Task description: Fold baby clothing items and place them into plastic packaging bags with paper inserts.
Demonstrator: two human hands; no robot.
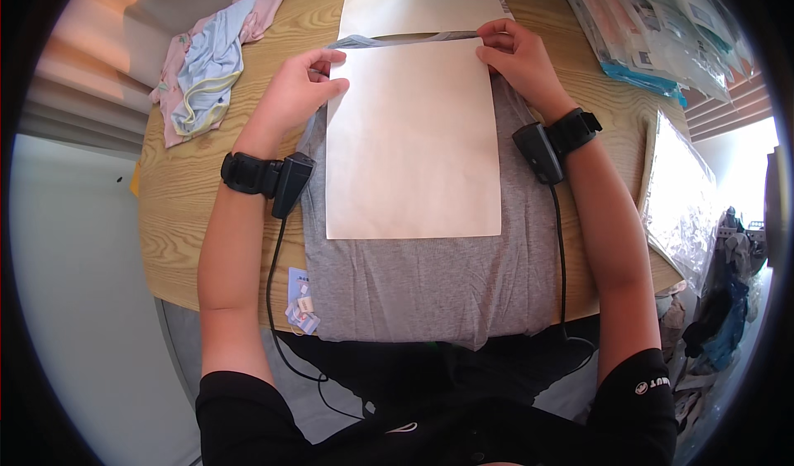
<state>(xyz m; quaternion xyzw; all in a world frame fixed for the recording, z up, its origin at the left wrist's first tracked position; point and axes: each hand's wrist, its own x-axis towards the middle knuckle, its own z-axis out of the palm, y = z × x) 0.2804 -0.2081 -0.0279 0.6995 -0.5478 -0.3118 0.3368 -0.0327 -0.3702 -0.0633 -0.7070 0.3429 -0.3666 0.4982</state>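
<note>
A white rectangular sheet (412, 143), of paper or thin card, lies over a grey ribbed knit garment (428, 286). My left hand (304, 84) holds the sheet by its upper left edge, with thumb and index fingertip on the border. At the upper right corner, my right hand (521, 63) grips the sheet between thumb and fingers. The garment is spread flat, its neckline just beyond the sheet's top edge and its lower end hanging slightly over the table's near edge. Paper hang tags (303, 308) lie by its lower left side.
The wooden table (198, 230) carries a crumpled pink and light-blue garment (211, 75) at far left. More white sheets (422, 1) lie beyond the neckline. Plastic-bagged garments (657, 32) are stacked at far right, clear plastic bags (676, 199) below them. Cables hang from both wrist devices.
</note>
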